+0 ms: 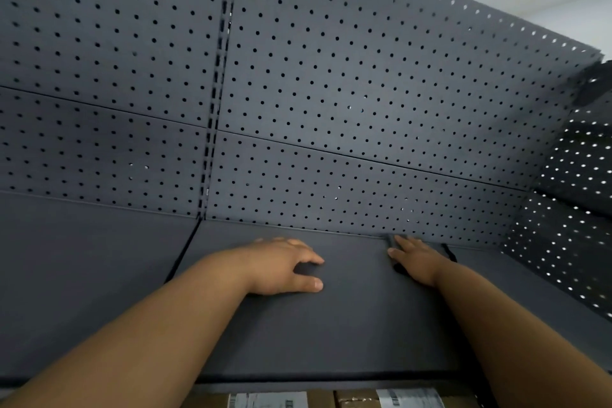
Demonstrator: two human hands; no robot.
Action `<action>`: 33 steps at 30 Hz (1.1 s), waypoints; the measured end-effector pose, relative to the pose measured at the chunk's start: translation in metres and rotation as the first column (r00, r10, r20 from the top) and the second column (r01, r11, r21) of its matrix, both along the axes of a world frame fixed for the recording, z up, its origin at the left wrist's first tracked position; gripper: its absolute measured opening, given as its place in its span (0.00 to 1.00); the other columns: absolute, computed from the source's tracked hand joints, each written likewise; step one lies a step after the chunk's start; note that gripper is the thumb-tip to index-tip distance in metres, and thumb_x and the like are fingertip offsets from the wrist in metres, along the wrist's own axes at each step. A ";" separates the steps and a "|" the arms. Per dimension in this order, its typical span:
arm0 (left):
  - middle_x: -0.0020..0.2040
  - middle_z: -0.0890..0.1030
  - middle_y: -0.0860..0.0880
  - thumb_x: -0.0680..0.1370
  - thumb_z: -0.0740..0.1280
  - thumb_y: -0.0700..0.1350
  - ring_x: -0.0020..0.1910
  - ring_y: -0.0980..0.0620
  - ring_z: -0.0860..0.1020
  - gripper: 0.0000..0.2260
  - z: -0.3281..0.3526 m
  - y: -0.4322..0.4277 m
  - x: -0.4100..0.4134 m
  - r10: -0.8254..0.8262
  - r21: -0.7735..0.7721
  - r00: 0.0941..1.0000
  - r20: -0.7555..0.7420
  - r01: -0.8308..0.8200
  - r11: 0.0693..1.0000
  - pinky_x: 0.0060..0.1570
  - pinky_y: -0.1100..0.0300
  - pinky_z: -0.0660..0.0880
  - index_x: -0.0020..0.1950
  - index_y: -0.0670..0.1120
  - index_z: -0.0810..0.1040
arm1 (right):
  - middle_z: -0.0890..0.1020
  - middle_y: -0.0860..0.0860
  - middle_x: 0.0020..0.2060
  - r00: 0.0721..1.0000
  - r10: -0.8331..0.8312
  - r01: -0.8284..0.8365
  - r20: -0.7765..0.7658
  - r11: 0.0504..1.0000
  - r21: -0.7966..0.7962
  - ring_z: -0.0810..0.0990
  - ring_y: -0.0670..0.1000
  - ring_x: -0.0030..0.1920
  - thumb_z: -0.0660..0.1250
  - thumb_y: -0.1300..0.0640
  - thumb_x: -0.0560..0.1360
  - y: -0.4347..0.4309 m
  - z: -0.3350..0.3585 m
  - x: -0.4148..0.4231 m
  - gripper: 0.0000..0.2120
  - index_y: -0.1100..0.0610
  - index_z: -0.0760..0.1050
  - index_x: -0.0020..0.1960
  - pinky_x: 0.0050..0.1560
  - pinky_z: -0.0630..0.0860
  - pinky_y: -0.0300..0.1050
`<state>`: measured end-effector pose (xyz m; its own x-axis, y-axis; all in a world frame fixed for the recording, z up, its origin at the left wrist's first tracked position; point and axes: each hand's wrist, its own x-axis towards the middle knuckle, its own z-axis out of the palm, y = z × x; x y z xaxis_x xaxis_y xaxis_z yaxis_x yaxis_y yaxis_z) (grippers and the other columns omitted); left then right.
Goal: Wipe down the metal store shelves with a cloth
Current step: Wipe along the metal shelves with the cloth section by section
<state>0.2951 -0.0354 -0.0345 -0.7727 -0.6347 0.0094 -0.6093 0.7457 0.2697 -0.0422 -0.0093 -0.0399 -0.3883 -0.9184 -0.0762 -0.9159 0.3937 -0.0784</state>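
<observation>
The dark grey metal shelf runs across the lower half of the head view. My left hand lies palm down on its middle, fingers apart, with nothing in it. My right hand is further back, near the rear edge, pressed on a dark cloth that almost matches the shelf. Only the cloth's edges stick out around the fingers and wrist; the rest is hidden under the hand.
A perforated back panel rises behind the shelf, split by a slotted upright. A perforated side panel closes the right end. Another shelf section continues to the left. Labelled cardboard boxes sit below the front edge.
</observation>
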 end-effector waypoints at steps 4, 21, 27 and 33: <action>0.76 0.62 0.61 0.75 0.59 0.70 0.76 0.56 0.60 0.28 0.002 0.000 0.001 -0.005 -0.010 1.000 -0.006 0.005 1.000 0.73 0.44 0.56 0.74 0.64 0.64 | 0.46 0.51 0.79 1.000 0.001 -0.001 0.006 1.000 0.009 0.44 0.53 0.78 0.46 0.34 0.80 0.002 0.002 0.000 0.33 0.47 0.46 0.79 0.75 0.44 0.54; 0.78 0.59 0.59 0.76 0.59 0.69 0.77 0.56 0.57 0.28 0.003 0.008 0.003 0.002 -0.005 1.000 -0.003 -0.002 1.000 0.75 0.46 0.54 0.75 0.65 0.62 | 0.46 0.47 0.79 0.988 0.149 -0.149 0.027 0.989 -0.008 0.43 0.50 0.78 0.47 0.36 0.81 0.116 0.007 0.048 0.30 0.43 0.46 0.79 0.75 0.43 0.51; 0.79 0.59 0.56 0.78 0.60 0.66 0.77 0.56 0.57 0.28 0.002 0.008 0.003 -0.003 0.033 1.000 -0.017 0.004 0.999 0.76 0.48 0.55 0.76 0.61 0.63 | 0.46 0.46 0.79 0.980 0.198 -0.198 -0.017 0.980 -0.030 0.44 0.48 0.78 0.47 0.35 0.80 0.144 0.004 0.057 0.30 0.42 0.46 0.79 0.76 0.43 0.50; 0.78 0.60 0.56 0.78 0.62 0.64 0.77 0.56 0.58 0.27 0.003 0.008 -0.001 -0.006 0.040 1.000 -0.026 0.007 0.999 0.76 0.51 0.56 0.76 0.59 0.63 | 0.46 0.45 0.79 0.981 0.194 -0.194 0.000 0.981 -0.013 0.44 0.48 0.78 0.47 0.35 0.80 0.137 0.007 0.055 0.30 0.41 0.45 0.79 0.75 0.44 0.50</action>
<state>0.2939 -0.0271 -0.0312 -0.7769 -0.6296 0.0040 -0.5967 0.7382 0.3146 0.0124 0.1278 -0.0333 -0.2023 -0.9772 -0.0642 -0.9747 0.2073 -0.0840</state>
